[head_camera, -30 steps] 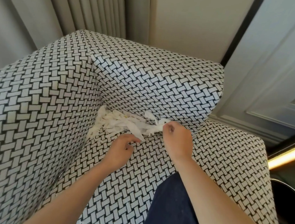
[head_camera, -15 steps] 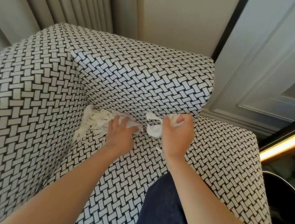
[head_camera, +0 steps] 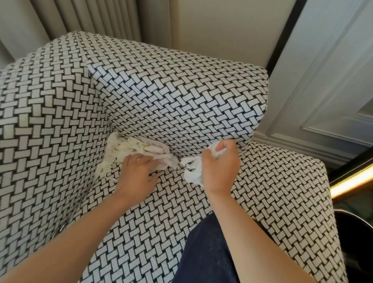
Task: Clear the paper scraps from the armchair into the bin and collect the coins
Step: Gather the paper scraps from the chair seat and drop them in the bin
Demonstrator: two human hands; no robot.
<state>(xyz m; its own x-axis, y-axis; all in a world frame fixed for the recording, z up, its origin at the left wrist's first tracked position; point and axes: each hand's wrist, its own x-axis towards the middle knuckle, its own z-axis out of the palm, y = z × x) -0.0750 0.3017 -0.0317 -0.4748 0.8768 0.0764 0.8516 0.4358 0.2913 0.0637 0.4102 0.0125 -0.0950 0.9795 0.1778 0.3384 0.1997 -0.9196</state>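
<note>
While a crumpled paper wad (head_camera: pixel 191 169) is gripped in the right hand (head_camera: pixel 220 167) at mid-frame, the scrap pile (head_camera: pixel 129 148) in the armchair (head_camera: pixel 173 95) seat corner is touched by the left hand (head_camera: pixel 138 176), whose grasp cannot be told.

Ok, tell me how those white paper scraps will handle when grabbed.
Probably floppy and light: torn white paper scraps crumple inside the right hand. Likely to shed bits: the pile the left hand grips lies in loose strips.
</note>
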